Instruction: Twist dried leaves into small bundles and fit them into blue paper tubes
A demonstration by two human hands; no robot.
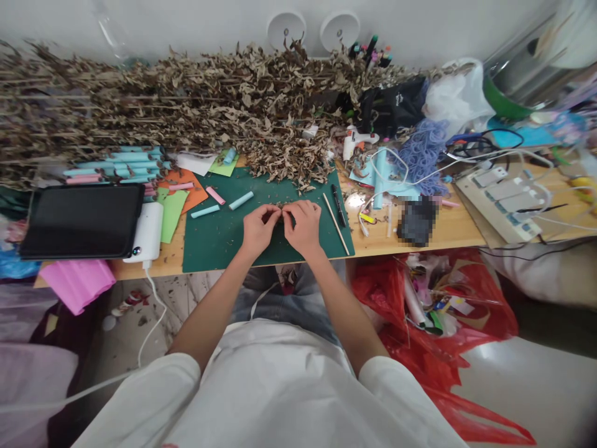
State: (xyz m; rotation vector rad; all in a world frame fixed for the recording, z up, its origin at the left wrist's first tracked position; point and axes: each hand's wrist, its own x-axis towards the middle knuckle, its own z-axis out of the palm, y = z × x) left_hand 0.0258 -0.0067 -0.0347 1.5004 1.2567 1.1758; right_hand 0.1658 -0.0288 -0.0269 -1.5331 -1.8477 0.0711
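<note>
Over the green cutting mat [214, 246], my left hand [258, 231] and my right hand [303, 229] meet fingertip to fingertip. Both are closed in a pinch; what lies between the fingers is too small to make out. Brown dried-leaf crumbs dot the mat around them. Left of my hands lie a light blue paper roll [241, 200], another blue roll [205, 211] and a pink roll [215, 195]. To the right rest a thin wooden stick [336, 224] and a black pen [338, 205]. A heap of dried leaves [289, 158] covers the mat's far edge.
Dried leafy stalks [186, 93] fill the back of the table. At left are a black tablet [84, 221], a white power bank [148, 231] and stacked blue rolls [125, 163]. A glue gun [357, 140], blue yarn [425, 152] and a power strip [504, 202] sit at right.
</note>
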